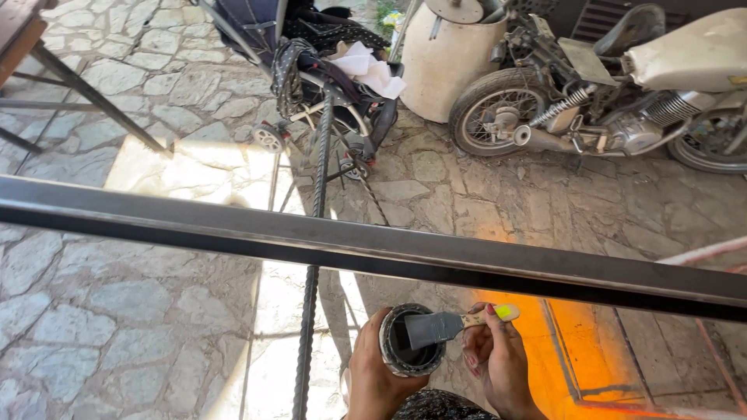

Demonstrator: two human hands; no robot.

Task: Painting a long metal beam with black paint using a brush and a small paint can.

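Note:
My left hand (372, 373) grips a small round paint can (405, 342) with dark paint inside, held low at the bottom centre. My right hand (498, 362) holds a flat paintbrush (447, 327) by its pale wooden handle with a yellow-green end. The brush's grey bristles rest across the can's open rim. Just above both hands a long dark steel bar (373, 245) runs across the whole view, left to right, slightly sloping down.
A ribbed rebar rod (311, 295) stands upright under the bar. A stroller (327, 70) with white cloth, a white drum (440, 62) and a motorcycle (607, 85) stand behind. The stone paving has an orange painted patch (560, 342) at the right. A metal table leg (85, 89) slants at upper left.

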